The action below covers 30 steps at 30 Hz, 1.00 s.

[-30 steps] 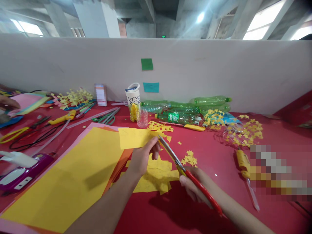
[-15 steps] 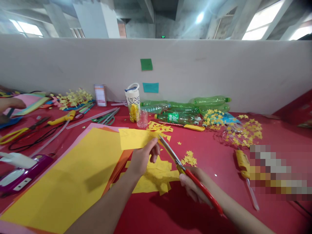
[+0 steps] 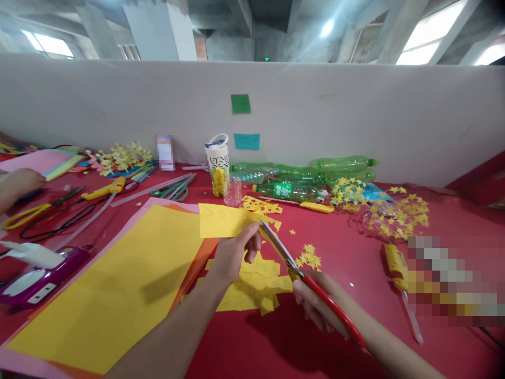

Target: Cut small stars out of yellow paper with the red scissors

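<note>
My left hand [image 3: 232,255] pinches the right edge of a small yellow paper sheet [image 3: 221,221], held up above the red table [image 3: 347,252]. My right hand [image 3: 315,305] grips red-handled scissors [image 3: 311,287]; their blades point up-left and meet the paper's edge beside my left fingers. Yellow paper offcuts [image 3: 252,287] lie on the table under both hands. A small heap of cut yellow stars [image 3: 310,257] sits just right of the blades.
A large yellow sheet [image 3: 114,284] on pink and orange sheets covers the left. Green plastic bottles [image 3: 300,179], a white cup [image 3: 218,160], a glass jar [image 3: 232,190] and more stars [image 3: 398,216] stand behind. A glue gun [image 3: 396,260] lies right. Another person's hand [image 3: 18,184] is at far left.
The paper and both hands have shifted slightly right in the picture; the scissors stay at the paper's edge. The other person's hand at far left has moved lower.
</note>
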Each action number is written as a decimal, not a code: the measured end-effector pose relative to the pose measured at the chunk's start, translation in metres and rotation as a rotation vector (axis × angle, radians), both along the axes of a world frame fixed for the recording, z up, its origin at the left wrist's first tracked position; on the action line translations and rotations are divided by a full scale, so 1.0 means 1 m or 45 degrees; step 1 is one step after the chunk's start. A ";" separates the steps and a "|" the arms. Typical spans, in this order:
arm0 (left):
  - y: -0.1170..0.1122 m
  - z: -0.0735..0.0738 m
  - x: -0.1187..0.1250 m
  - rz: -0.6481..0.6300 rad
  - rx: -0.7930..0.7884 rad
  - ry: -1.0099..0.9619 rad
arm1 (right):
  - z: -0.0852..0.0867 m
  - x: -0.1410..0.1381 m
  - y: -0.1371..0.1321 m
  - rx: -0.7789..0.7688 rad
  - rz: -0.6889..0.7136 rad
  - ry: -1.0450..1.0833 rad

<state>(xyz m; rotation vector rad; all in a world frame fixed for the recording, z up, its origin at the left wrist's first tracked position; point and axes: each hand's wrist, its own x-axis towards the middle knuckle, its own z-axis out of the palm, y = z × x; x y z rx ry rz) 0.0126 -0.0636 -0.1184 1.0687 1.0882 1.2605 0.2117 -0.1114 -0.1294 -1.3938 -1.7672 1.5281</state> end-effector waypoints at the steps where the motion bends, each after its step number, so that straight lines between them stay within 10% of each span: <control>1: 0.000 0.000 0.000 -0.003 0.002 0.001 | 0.000 0.000 0.000 0.000 -0.006 0.011; 30: 0.000 0.004 -0.001 -0.027 0.003 -0.012 | 0.000 -0.002 -0.002 -0.056 -0.065 0.024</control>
